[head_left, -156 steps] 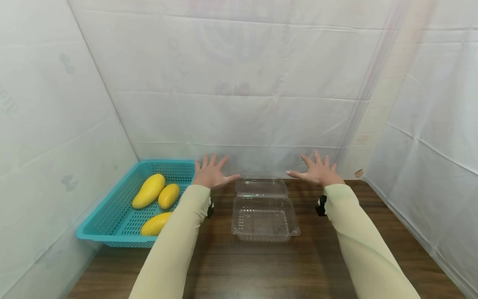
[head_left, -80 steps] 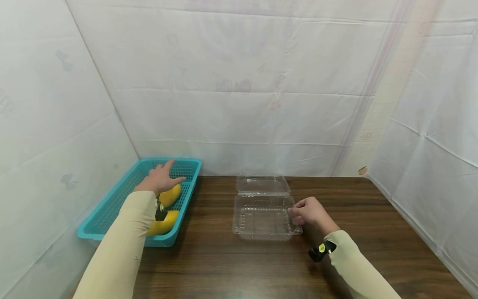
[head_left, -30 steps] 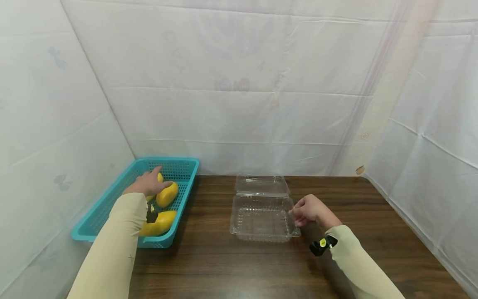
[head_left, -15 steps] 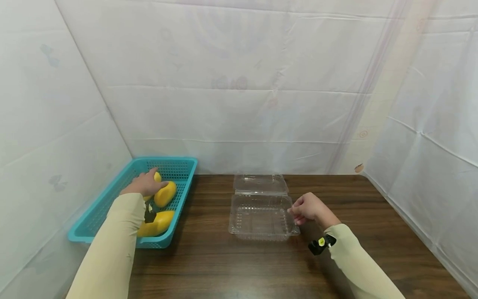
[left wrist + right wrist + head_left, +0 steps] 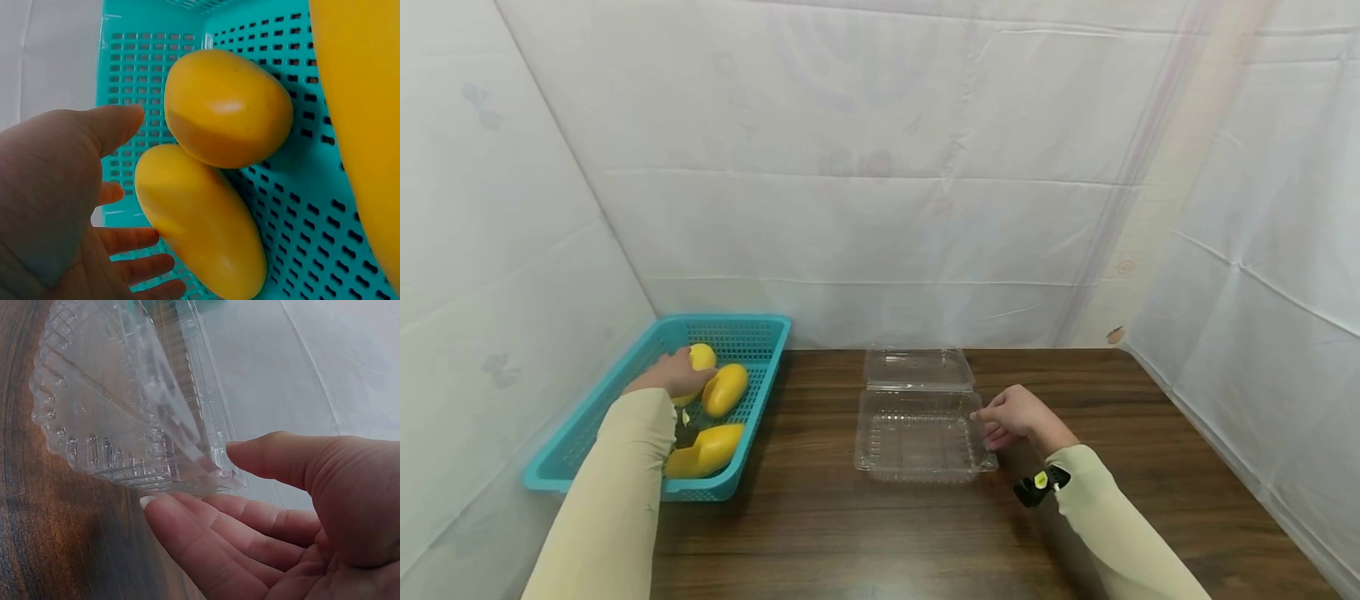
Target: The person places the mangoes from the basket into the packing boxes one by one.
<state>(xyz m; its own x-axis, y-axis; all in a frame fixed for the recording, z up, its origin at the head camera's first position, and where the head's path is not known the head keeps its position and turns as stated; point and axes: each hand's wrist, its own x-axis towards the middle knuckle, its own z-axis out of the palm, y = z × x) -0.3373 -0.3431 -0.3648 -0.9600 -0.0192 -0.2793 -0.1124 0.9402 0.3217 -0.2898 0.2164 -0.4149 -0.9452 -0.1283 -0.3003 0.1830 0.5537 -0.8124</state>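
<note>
In the head view my left hand (image 5: pixel 672 374) is inside the blue basket (image 5: pixel 538 477) at the left, beside a long yellow mango (image 5: pixel 703 357). The left wrist view shows straight, spread fingers along this mango (image 5: pixel 200 225), one fingertip touching its side; the thumb stands apart. A rounder mango (image 5: pixel 726 390) lies beside it, and a third mango (image 5: pixel 711 450) lies nearer the front, partly hidden by the wrist camera. My right hand (image 5: pixel 1018 419) holds the right rim of a clear plastic clamshell container (image 5: pixel 917 437) between thumb and fingers. Its lid (image 5: pixel 917 367) lies folded back.
The container stands on a brown wooden table (image 5: pixel 850 533). White sheeting (image 5: pixel 865 225) rises behind the table and along both sides. The basket's back left corner is close to the sheeting. A black camera (image 5: pixel 1033 490) sits on my right wrist.
My left hand has gone from above the table into the basket and come down beside the long mango. My right hand has moved to the container's right rim and stayed there.
</note>
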